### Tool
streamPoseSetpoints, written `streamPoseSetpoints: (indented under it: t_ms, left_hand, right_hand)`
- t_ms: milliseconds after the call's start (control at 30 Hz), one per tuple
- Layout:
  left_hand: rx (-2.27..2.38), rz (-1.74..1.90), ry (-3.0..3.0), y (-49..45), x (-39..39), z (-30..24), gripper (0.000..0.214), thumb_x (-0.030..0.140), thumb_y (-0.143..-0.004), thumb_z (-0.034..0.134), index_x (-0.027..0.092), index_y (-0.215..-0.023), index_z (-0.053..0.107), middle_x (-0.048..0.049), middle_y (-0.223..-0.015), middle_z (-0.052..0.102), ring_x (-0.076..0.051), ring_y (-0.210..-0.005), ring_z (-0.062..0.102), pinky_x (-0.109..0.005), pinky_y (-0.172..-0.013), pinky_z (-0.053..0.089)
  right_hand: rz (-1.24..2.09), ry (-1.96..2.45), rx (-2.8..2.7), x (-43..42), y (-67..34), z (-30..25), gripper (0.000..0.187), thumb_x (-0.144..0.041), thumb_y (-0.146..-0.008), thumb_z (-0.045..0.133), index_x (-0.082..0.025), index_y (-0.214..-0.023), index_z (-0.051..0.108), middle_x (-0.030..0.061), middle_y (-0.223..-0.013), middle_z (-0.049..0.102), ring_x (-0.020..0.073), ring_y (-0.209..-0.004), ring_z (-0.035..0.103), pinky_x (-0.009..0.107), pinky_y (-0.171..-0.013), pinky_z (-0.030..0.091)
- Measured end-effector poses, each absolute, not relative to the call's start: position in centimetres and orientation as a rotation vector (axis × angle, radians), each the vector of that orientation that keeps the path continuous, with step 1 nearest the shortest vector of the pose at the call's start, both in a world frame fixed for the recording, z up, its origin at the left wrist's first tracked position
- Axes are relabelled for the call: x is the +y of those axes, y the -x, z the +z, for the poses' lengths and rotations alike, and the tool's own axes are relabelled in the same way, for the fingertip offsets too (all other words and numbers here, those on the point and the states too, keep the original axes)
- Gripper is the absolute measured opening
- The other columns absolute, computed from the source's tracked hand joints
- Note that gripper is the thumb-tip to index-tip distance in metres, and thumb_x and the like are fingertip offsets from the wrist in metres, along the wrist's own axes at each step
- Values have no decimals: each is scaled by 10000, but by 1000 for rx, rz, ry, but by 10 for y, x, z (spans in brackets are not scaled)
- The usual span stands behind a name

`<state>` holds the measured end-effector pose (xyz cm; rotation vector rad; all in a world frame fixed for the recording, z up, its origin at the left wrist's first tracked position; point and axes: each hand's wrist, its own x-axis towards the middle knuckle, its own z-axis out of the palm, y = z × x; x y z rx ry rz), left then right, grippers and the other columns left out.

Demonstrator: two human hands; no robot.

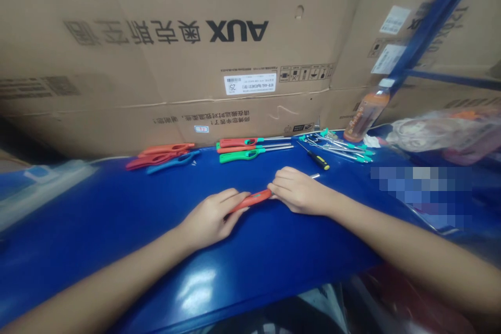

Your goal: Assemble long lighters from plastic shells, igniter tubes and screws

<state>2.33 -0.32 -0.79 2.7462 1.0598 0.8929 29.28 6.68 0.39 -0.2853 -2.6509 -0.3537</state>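
Observation:
A red long-necked gas lighter (pixel 256 199) is held between my two hands above the blue table. My left hand (pixel 217 216) wraps round its handle end. The fingers of my right hand (pixel 297 191) close round the other end, where the metal tube sticks out beyond the hand; the join is hidden by the fingers. Behind them lie whole lighters (pixel 245 155) with green and red handles and metal tubes. A black and yellow screwdriver (pixel 318 159) rests beside a pile of metal tubes with green ends (pixel 344 147). Orange, red and blue lighter handles (pixel 166 158) lie further left.
Large cardboard boxes (pixel 164 73) stand along the table's back edge. An orange drink bottle (pixel 367 112) stands at the back right beside clear plastic bags (pixel 426 130). A blue metal post (pixel 426 26) rises there. Plastic packaging (pixel 43 188) lies at the left.

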Motion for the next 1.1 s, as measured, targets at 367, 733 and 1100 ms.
streamPoseSetpoints:
  t_ms: [367, 733, 1100]
  left_hand:
    - [1308, 798, -2501, -25, 11, -7, 441, 395, -1013, 514, 182, -1397, 551, -113, -1206, 647, -231, -1087, 643, -392, -991, 532]
    - [1352, 701, -2572, -24, 11, -9, 377, 352, -946, 596, 206, -1288, 660, -102, -1146, 654, -257, -1036, 602, -448, -948, 489]
    - [2215, 689, -2485, 64, 61, 16, 223, 334, -858, 598, 198, -960, 743, -101, -1062, 697, -323, -1024, 597, -461, -904, 466]
  right_hand:
    - [304, 729, -2682, 92, -317, 17, 116, -206, -964, 546, -163, -1034, 628, 82, -975, 643, 202, -876, 603, 332, -774, 494]
    - [656, 818, -2691, 96, -329, 24, 186, -325, -909, 633, -174, -1012, 671, 74, -1007, 645, 189, -896, 610, 325, -811, 512]
    - [-2, 2160, -2354, 133, -374, 23, 459, -506, -911, 550, -124, -1167, 544, 240, -1226, 601, 361, -1047, 642, 424, -821, 505]
